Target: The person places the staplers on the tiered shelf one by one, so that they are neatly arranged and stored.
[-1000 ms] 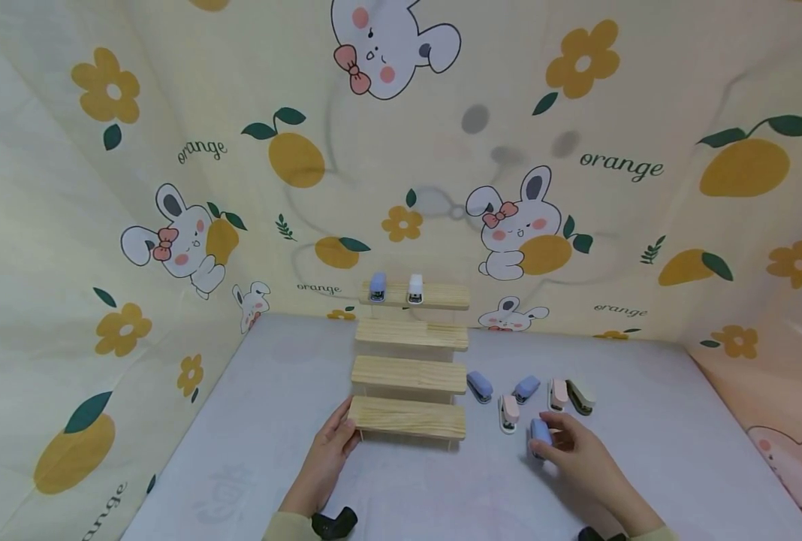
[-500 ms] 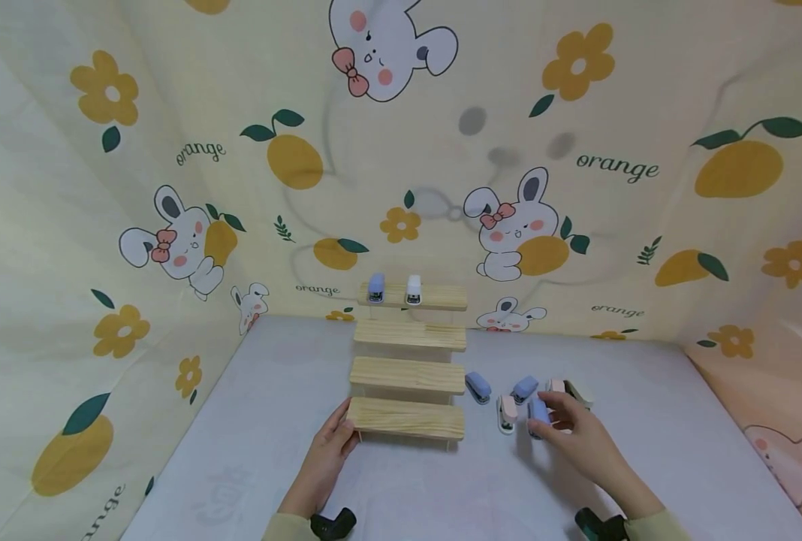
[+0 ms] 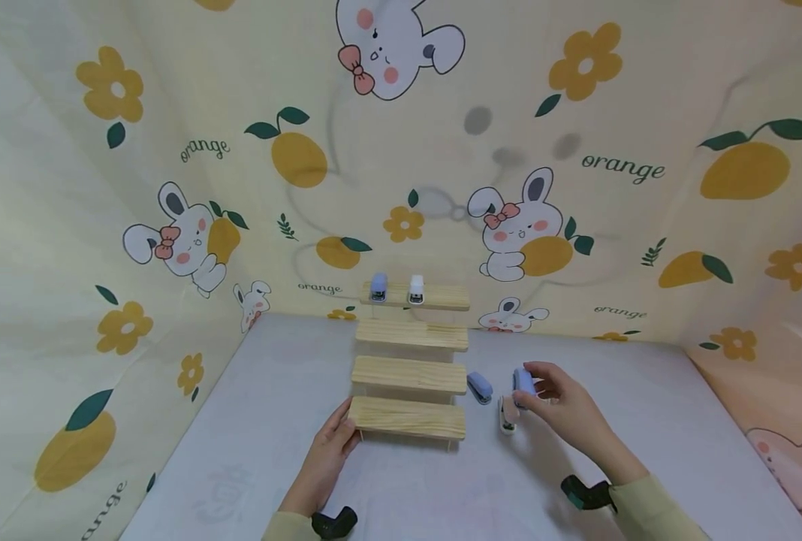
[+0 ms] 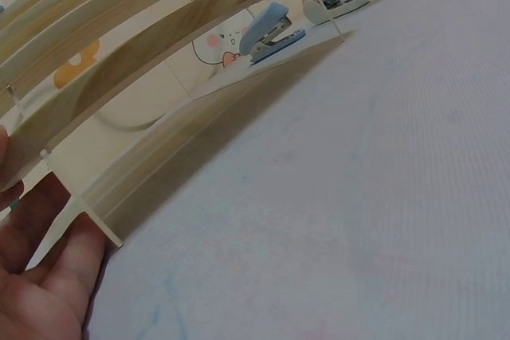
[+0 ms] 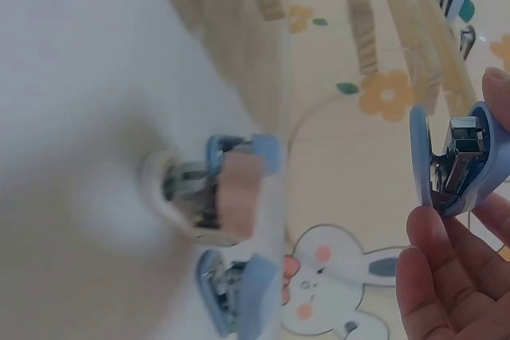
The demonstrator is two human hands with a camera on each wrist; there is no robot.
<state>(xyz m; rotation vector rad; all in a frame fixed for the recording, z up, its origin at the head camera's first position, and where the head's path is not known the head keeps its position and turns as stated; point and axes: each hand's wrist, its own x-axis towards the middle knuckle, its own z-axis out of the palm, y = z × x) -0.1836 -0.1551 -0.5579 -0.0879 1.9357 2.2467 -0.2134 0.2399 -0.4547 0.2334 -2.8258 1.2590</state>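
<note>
My right hand (image 3: 566, 406) holds a small blue stapler (image 3: 523, 382) between thumb and fingers, raised above the table. The right wrist view shows this stapler (image 5: 482, 153) from its open front end. Below it on the table stand a pink-and-white stapler (image 3: 508, 415) and a blue stapler (image 3: 480, 388). A further blue stapler (image 5: 253, 296) shows in the right wrist view, while the right hand covers that spot in the head view. My left hand (image 3: 327, 454) grips the left end of the lowest step of a wooden tiered display shelf (image 3: 408, 418), fingers beside its clear leg (image 4: 84, 209).
On the shelf's top step (image 3: 444, 297) stand a blue stapler (image 3: 378, 287) and a white stapler (image 3: 416, 289). The lower steps are bare wood. A pale cloth covers the table (image 3: 441, 496), and a rabbit-and-orange printed backdrop (image 3: 441, 150) encloses it.
My right hand has lifted the blue stapler off the table and moved it up and left, now covering the pink and green staplers behind. The left hand stays at the shelf.
</note>
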